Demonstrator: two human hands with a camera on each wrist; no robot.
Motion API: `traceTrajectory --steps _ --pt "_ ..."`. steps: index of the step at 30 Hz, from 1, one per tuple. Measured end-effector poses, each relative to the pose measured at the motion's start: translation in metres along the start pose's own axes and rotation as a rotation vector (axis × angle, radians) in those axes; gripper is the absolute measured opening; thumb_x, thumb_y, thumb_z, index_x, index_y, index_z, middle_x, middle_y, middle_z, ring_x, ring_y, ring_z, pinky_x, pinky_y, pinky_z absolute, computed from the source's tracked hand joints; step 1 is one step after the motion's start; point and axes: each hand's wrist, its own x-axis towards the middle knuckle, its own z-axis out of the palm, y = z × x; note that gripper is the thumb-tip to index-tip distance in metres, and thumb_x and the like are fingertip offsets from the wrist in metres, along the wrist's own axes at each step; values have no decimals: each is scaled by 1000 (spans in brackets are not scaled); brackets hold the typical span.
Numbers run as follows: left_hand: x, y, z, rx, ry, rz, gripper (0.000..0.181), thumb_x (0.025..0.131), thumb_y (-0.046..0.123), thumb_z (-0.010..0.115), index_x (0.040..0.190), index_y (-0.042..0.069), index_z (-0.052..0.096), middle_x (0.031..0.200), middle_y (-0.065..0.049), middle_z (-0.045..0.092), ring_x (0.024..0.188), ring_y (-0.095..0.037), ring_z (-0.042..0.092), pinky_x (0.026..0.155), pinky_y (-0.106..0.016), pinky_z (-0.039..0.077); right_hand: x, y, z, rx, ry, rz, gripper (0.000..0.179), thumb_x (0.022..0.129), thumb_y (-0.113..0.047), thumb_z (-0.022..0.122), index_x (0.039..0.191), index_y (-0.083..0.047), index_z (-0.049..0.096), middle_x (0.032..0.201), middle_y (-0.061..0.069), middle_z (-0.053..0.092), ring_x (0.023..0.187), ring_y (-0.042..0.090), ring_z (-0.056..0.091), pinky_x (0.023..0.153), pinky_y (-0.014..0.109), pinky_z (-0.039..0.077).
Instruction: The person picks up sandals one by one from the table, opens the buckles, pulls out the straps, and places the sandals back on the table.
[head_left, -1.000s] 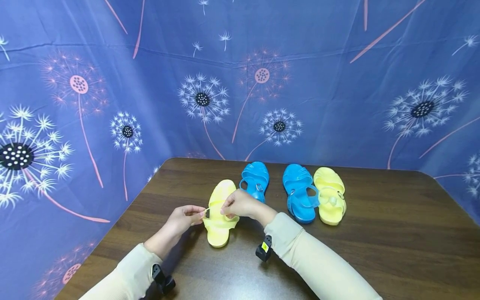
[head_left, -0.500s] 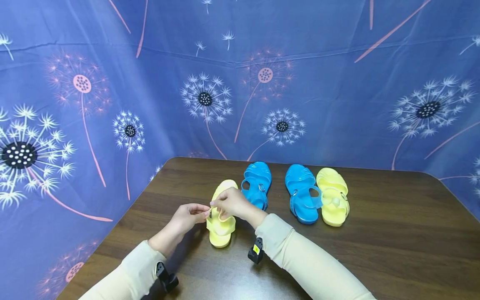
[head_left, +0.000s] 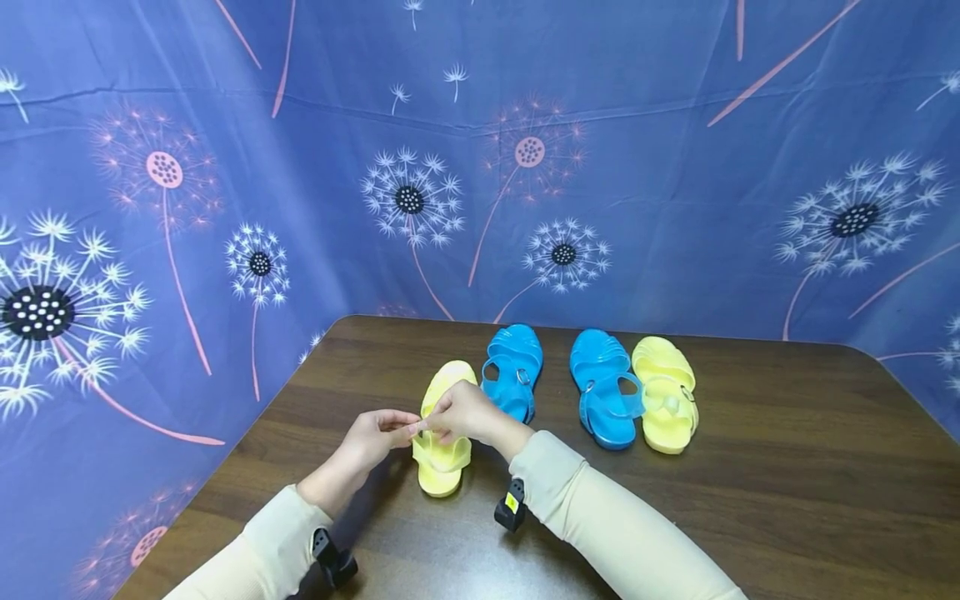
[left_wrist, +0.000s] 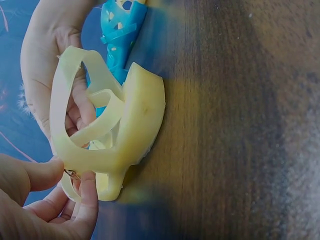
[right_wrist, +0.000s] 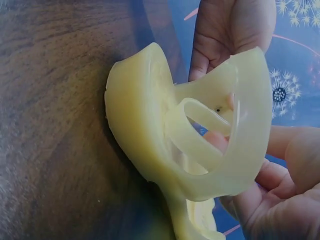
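- Pinching buckle (left_wrist: 73, 174) between left hand (head_left: 367, 442) thumb and finger.
- Pinching strap (left_wrist: 105, 122) in right hand (head_left: 468, 412), just beside buckle.
- Holding yellow sandal (head_left: 442, 455) on table (head_left: 787, 475), left of blue sandals (head_left: 514, 358).

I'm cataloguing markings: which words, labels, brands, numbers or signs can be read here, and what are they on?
None can be read on the held yellow sandal, other yellow sandal, blue sandals or patterned cloth.
Yellow label on the right wrist's black camera: too small to read.
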Motion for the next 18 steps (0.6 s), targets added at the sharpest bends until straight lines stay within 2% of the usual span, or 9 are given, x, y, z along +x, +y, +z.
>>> traceTrajectory --steps 5,12,18 --pt "-2 0 1 4 11 7 21 90 3 64 108 -8 67 97 -17 71 86 -19 69 87 -36 54 -1 2 2 65 0 4 10 85 -3 71 85 6 70 64 5 60 59 13 59 63 29 60" --pt "-3 1 3 40 32 11 19 91 5 65 106 -5 68 94 -13 70 84 -16 67 85 -38 54 -3 2 0 41 -11 15 9 85 -3 71 84 6 69 68 7 63 62 14 62 64 29 60" --pt "-2 -3 1 -30 40 -10 21 92 1 62 108 -11 64 97 -19 69 79 -14 67 84 -37 57 -3 6 -2 37 -2 23 9 83 -1 73 83 7 69 76 13 70 64 17 67 63 29 60"
